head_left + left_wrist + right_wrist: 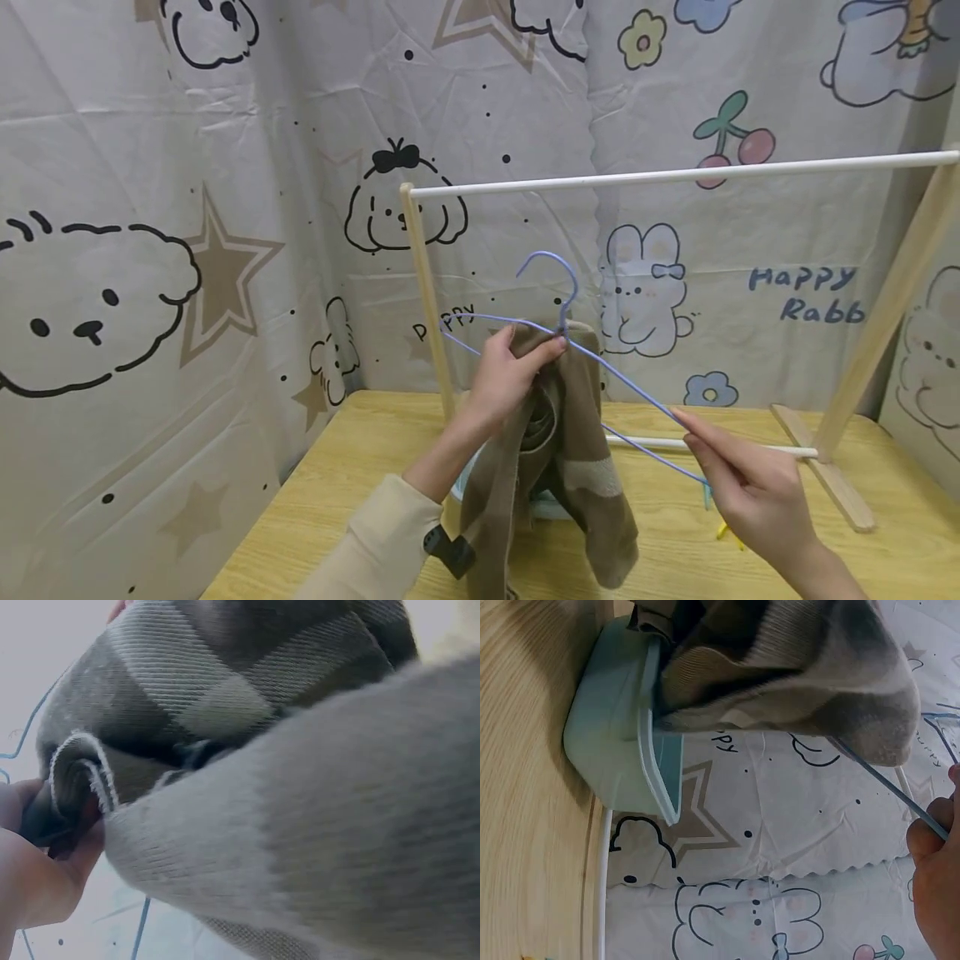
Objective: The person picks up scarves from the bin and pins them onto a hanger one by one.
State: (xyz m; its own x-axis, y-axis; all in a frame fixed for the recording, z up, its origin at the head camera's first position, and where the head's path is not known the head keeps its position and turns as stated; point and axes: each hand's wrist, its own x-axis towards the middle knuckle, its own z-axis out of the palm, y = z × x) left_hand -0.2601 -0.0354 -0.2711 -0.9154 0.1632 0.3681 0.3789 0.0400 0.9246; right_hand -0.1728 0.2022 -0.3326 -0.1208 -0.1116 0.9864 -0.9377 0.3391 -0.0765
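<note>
Yellowish wood grain covers the table [360,437]. Left hand [510,371] pinches brown cloth [585,400] just below the hook of a blue hanger [622,375]; right hand [757,479] pinches the hanger's right end. Cloth drapes down, partly hiding a pale green tub [611,731]. Beyond stand a wooden rack [675,175] and cartoon-printed curtain [300,275].

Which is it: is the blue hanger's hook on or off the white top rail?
Off: the head view shows the hook bare below the rail; the right fingers pinch the hanger.
</note>
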